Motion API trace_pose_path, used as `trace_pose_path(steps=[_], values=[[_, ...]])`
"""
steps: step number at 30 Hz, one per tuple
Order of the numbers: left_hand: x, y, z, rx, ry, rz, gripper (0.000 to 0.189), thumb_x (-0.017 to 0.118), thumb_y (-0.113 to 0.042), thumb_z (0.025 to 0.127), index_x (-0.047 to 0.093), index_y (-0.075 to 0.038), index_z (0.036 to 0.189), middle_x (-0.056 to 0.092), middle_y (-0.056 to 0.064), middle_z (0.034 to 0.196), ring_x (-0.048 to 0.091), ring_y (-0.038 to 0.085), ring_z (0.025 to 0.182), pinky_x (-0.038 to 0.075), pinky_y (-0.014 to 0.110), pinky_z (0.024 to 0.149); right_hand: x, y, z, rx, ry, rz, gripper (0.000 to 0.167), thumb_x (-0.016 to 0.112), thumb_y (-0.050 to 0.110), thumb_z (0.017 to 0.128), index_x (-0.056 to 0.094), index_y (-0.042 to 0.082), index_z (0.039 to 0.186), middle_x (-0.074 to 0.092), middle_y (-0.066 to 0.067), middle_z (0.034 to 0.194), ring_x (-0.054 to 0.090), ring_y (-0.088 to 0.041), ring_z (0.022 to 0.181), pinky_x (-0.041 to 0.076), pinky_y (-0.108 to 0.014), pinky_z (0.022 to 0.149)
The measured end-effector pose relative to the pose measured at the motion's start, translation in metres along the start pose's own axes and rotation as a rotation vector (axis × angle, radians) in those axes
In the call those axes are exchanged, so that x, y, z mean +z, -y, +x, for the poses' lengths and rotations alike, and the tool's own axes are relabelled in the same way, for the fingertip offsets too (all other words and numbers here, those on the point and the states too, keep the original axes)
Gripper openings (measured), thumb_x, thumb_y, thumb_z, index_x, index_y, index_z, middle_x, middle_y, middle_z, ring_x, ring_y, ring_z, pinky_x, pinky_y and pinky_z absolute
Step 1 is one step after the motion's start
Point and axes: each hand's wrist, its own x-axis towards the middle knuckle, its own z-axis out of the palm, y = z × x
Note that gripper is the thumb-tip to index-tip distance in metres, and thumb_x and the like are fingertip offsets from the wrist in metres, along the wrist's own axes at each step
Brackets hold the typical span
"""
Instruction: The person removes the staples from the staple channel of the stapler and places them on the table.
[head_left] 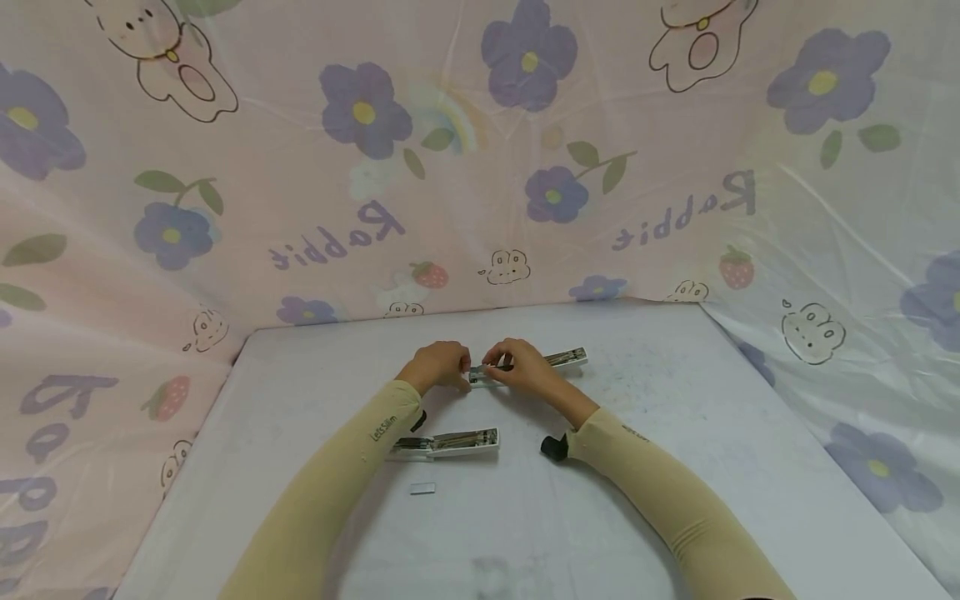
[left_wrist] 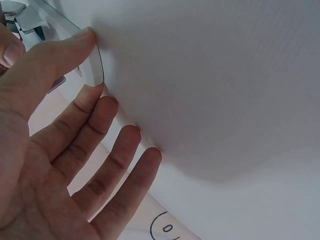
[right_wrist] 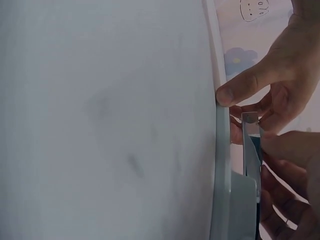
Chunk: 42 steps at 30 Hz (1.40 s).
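A white stapler (head_left: 567, 358) lies opened out toward the far side of the table, its metal insides facing up. My left hand (head_left: 441, 365) grips the end of its base, thumb on one side and fingertips (left_wrist: 106, 106) on the other. In the right wrist view the stapler's metal magazine (right_wrist: 251, 162) stands beside the white base. My right hand (head_left: 523, 367) pinches at this magazine from the side with thumb and fingers. Whether a small piece sits between those fingertips is hidden.
Nearer to me, a second opened stapler (head_left: 467, 440) lies partly behind my left sleeve. A small grey strip (head_left: 422, 488), like a row of staples, lies in front of it. The white table (head_left: 675, 433) meets a patterned cloth (head_left: 480, 167) at the back and sides.
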Motion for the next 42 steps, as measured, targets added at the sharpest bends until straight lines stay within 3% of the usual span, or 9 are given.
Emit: trace_pose_path(steps=[7,12,21,26,42], values=[[0.001,-0.002,0.0,-0.02,0.008,-0.01,0.032,0.09,-0.031,0.091,0.071,-0.011,0.108,0.062,-0.001,0.096,0.055,0.018,0.089,0.048,0.039,0.082,-0.001,0.0,-0.008,0.007,-0.046,0.013,0.017,0.079,0.02,0.1,0.077,0.01,0.114,0.073,-0.002,0.11,0.067,-0.016,0.096,0.056,-0.038,0.09],[0.005,0.001,0.003,-0.025,0.0,-0.011,0.03,0.09,-0.03,0.09,0.07,-0.013,0.103,0.062,-0.001,0.095,0.055,0.018,0.088,0.048,0.039,0.081,-0.003,0.001,-0.012,-0.007,-0.064,0.036,0.018,0.08,0.019,0.1,0.076,0.009,0.115,0.073,-0.003,0.11,0.069,-0.016,0.098,0.057,-0.043,0.095],[0.006,0.002,0.005,-0.023,-0.006,-0.003,0.03,0.09,-0.031,0.09,0.066,-0.016,0.097,0.061,-0.001,0.095,0.055,0.018,0.088,0.046,0.038,0.08,-0.007,0.001,-0.021,-0.045,-0.069,0.052,0.014,0.08,0.013,0.099,0.077,0.006,0.11,0.074,-0.003,0.1,0.069,-0.014,0.09,0.058,-0.034,0.083],[0.005,0.002,0.005,-0.017,-0.008,-0.004,0.03,0.09,-0.032,0.09,0.065,-0.016,0.096,0.061,0.0,0.095,0.055,0.018,0.089,0.047,0.038,0.08,-0.01,0.002,-0.029,-0.012,-0.037,0.035,0.012,0.08,0.013,0.098,0.077,0.007,0.108,0.073,0.0,0.097,0.066,-0.011,0.087,0.056,-0.028,0.079],[0.006,0.003,0.004,-0.004,-0.015,0.011,0.031,0.09,-0.033,0.09,0.066,-0.016,0.099,0.061,-0.001,0.097,0.055,0.018,0.09,0.049,0.04,0.082,-0.01,0.003,-0.043,0.044,0.061,-0.019,0.012,0.08,0.012,0.097,0.076,0.01,0.108,0.07,0.004,0.09,0.063,-0.008,0.081,0.055,-0.027,0.075]])
